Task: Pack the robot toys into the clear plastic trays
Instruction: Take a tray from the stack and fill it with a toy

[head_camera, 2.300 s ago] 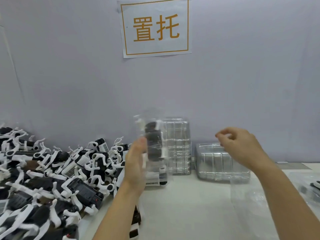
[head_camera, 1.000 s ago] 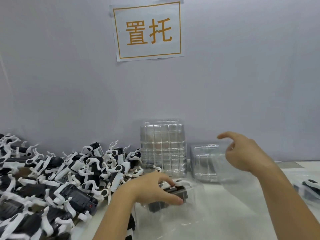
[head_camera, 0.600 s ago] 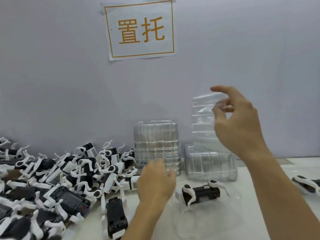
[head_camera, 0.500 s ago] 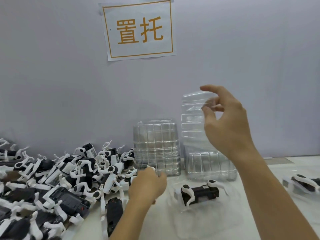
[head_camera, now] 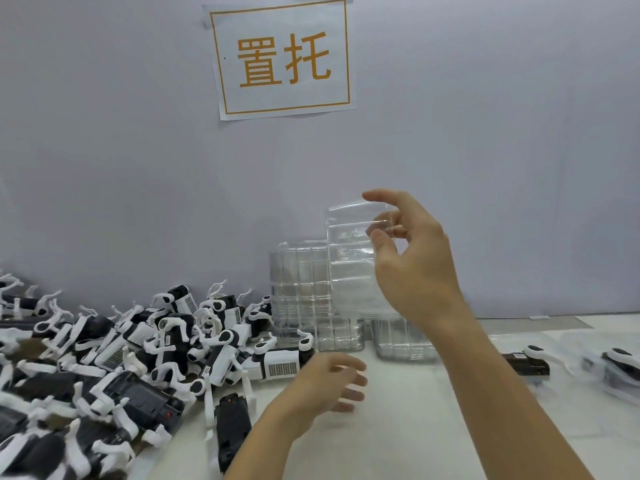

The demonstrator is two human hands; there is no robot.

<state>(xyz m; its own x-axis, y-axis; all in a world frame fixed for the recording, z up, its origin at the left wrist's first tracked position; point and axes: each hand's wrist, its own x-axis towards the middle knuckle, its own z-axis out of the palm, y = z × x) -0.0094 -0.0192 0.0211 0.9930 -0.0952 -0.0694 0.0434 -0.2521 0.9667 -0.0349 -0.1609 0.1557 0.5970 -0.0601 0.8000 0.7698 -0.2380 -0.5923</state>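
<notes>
Right hand: pinching an empty tray aloft.
Left hand: reaching below the grip, fingers relaxed, holding nothing.
Progress: early; toys piling leftward, unpacked.

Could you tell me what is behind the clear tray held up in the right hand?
Through the clear tray, the taller tray stack and grey wall show; the right hand covers its right edge.

So the robot toys are heaped on the counter's left, tray stacks sit far middle against the wall, packed toys off right, sign up above.
</notes>
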